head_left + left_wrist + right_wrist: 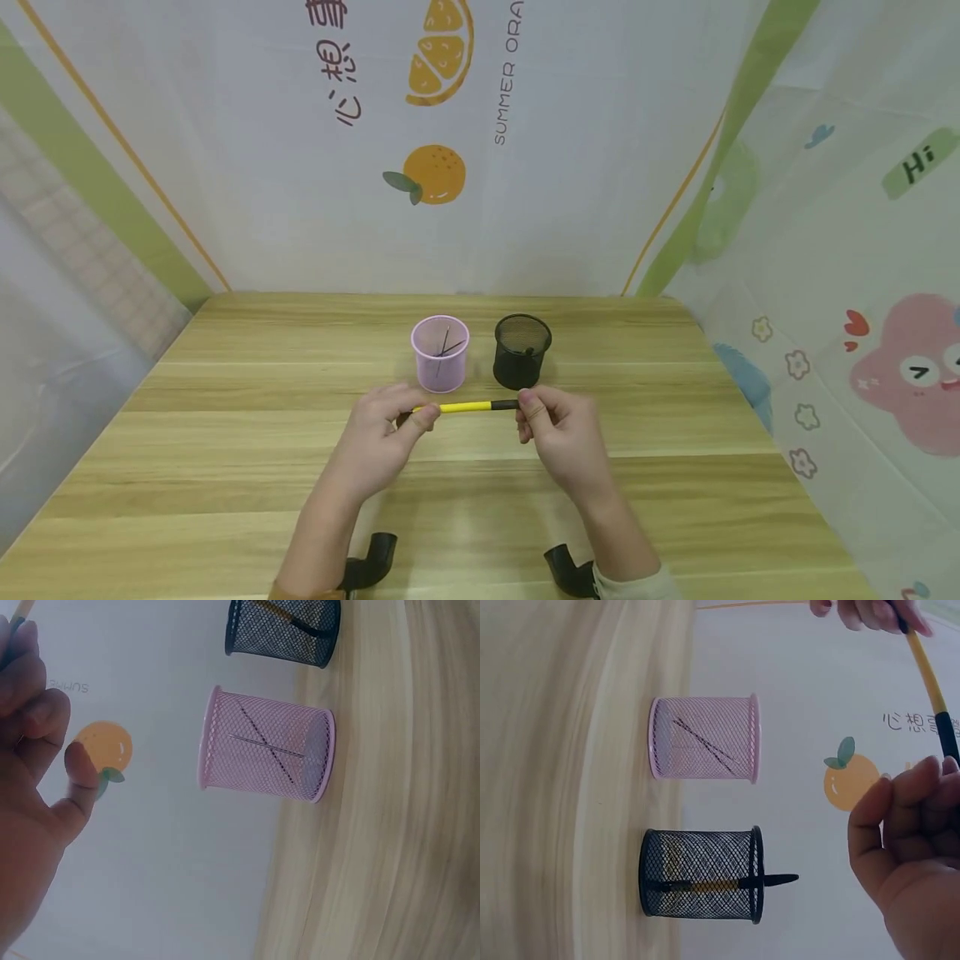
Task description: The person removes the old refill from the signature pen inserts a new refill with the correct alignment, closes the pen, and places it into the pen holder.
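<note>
A slim yellow pen (pixel 467 407) with black ends lies level between both hands, above the table. My left hand (pixel 382 433) pinches its left end between thumb and fingers; my right hand (pixel 567 435) pinches the black right end. Just behind it stand a pink mesh pen holder (pixel 441 373) and, to its right, a black mesh pen holder (pixel 516 372). Two thin dark sticks (pixel 703 742) lean inside the pink one. A similar yellow and black pen (pixel 712 886) stands in the black holder, its dark tip above the rim. Fingers partly hide the held pen's ends.
The wooden table (pixel 225 433) ends at a white printed cloth (pixel 555 208) behind the holders. Another printed cloth (pixel 832 358) hangs along the right side. Two black curved pieces (pixel 372 562) show by the forearms.
</note>
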Demonstrator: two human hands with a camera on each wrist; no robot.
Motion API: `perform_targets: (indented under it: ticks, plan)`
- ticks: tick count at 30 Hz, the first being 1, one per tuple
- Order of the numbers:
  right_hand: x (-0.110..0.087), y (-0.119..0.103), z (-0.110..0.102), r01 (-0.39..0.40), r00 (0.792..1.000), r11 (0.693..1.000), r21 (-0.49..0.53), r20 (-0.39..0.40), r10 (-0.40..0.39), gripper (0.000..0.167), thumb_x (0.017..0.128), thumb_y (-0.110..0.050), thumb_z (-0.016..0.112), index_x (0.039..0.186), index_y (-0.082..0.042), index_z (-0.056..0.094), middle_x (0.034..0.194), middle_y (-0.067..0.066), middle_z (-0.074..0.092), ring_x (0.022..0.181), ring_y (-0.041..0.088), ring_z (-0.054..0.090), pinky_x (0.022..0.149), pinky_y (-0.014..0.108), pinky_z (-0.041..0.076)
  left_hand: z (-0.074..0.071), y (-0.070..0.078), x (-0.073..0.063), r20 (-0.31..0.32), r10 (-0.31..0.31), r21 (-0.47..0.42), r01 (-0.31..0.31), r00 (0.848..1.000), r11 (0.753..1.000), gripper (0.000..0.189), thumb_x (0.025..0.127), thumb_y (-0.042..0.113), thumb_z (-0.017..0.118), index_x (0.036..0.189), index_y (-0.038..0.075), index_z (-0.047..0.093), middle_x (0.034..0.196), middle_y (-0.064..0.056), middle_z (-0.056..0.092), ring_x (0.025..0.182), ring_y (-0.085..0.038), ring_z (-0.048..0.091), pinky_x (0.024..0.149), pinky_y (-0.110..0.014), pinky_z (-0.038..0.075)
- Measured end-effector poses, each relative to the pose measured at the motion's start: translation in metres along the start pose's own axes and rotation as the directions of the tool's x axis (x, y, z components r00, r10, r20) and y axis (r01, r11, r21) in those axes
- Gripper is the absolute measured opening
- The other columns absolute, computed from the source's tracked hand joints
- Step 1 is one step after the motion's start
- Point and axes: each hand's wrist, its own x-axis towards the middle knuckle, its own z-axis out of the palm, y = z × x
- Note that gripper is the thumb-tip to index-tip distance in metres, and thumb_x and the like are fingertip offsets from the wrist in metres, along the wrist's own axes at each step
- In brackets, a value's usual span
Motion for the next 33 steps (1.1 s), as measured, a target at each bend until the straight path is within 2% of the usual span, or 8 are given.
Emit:
perform_targets:
  ticks: [8,13,17,20,23,26,28,33]
  plan:
    - [-0.002,0.001,0.002,0.137,0.989,0.984,-0.114,-0.037,-0.142,0.028,0.103,-0.005,0.067,0.075,-0.006,0.070,0.066,0.005,0.064,0.056,0.004,0.051,0.048,0.020,0.037,-0.004,0.006,0.002,0.118,-0.121,-0.177,0.140,0.986,0.974,0.046,0.108,0.017,0.060,0.065,0.008,0.048,0.061,0.007,0.035,0.055,0.000,0.028,0.050,-0.020,0.024]
    - [-0.001,0.001,-0.003,0.201,0.977,0.959,-0.198,-0.025,-0.210,0.021,0.102,-0.009,0.070,0.082,-0.011,0.075,0.072,-0.001,0.072,0.067,0.005,0.064,0.064,0.023,0.053,-0.004,0.008,0.002,0.108,-0.132,-0.160,0.148,0.985,0.976,0.046,0.109,0.020,0.060,0.065,0.010,0.050,0.061,0.008,0.035,0.054,0.000,0.028,0.049,-0.020,0.023]
    - [-0.002,0.003,-0.010,0.246,0.968,0.937,-0.250,0.007,-0.252,0.008,0.097,-0.008,0.076,0.093,-0.014,0.079,0.084,-0.003,0.078,0.084,0.009,0.074,0.082,0.031,0.061,-0.004,0.008,0.002,0.073,-0.101,-0.102,0.108,0.992,0.989,0.039,0.108,0.019,0.062,0.069,0.015,0.058,0.062,0.009,0.041,0.056,-0.001,0.034,0.050,-0.022,0.031]
    - [-0.003,0.003,-0.014,0.249,0.968,0.927,-0.281,0.036,-0.248,0.015,0.092,-0.005,0.081,0.100,-0.017,0.080,0.094,-0.006,0.080,0.092,0.010,0.075,0.089,0.037,0.062,-0.003,0.006,0.003,0.058,-0.087,-0.049,0.090,0.995,0.995,0.033,0.107,0.019,0.064,0.074,0.016,0.064,0.064,0.009,0.047,0.059,-0.002,0.039,0.054,-0.024,0.038]
    - [-0.003,0.003,-0.019,0.217,0.976,0.927,-0.307,0.069,-0.206,0.021,0.088,-0.006,0.085,0.103,-0.020,0.080,0.099,-0.009,0.080,0.097,0.011,0.073,0.093,0.044,0.060,-0.002,0.005,0.002,0.060,-0.088,-0.005,0.089,0.994,0.996,0.026,0.106,0.020,0.064,0.080,0.016,0.069,0.069,0.006,0.054,0.063,-0.004,0.043,0.058,-0.025,0.043]
    - [-0.003,0.002,-0.022,0.157,0.984,0.937,-0.311,0.130,-0.122,0.014,0.095,-0.017,0.081,0.108,-0.022,0.079,0.098,-0.011,0.079,0.100,0.011,0.071,0.096,0.048,0.057,0.000,0.004,0.002,0.079,-0.096,0.032,0.094,0.992,0.995,0.022,0.107,0.021,0.063,0.087,0.015,0.072,0.076,0.005,0.061,0.068,-0.005,0.048,0.063,-0.025,0.046]
    - [-0.003,0.001,-0.024,0.096,0.984,0.949,-0.300,0.170,-0.046,0.012,0.102,-0.027,0.073,0.112,-0.022,0.078,0.095,-0.010,0.077,0.097,0.010,0.071,0.092,0.045,0.056,0.001,0.005,0.002,0.093,-0.097,0.045,0.094,0.991,0.995,0.021,0.107,0.021,0.062,0.089,0.015,0.072,0.079,0.006,0.064,0.070,-0.005,0.050,0.066,-0.025,0.048]
    - [0.000,0.000,-0.025,-0.064,0.974,0.967,-0.247,0.194,0.114,0.044,0.115,-0.039,0.044,0.100,-0.013,0.076,0.079,0.001,0.071,0.076,0.014,0.066,0.071,0.027,0.051,0.004,0.008,0.001,0.103,-0.097,0.055,0.091,0.990,0.994,0.022,0.108,0.022,0.062,0.090,0.016,0.072,0.082,0.006,0.066,0.074,-0.006,0.053,0.069,-0.025,0.050]
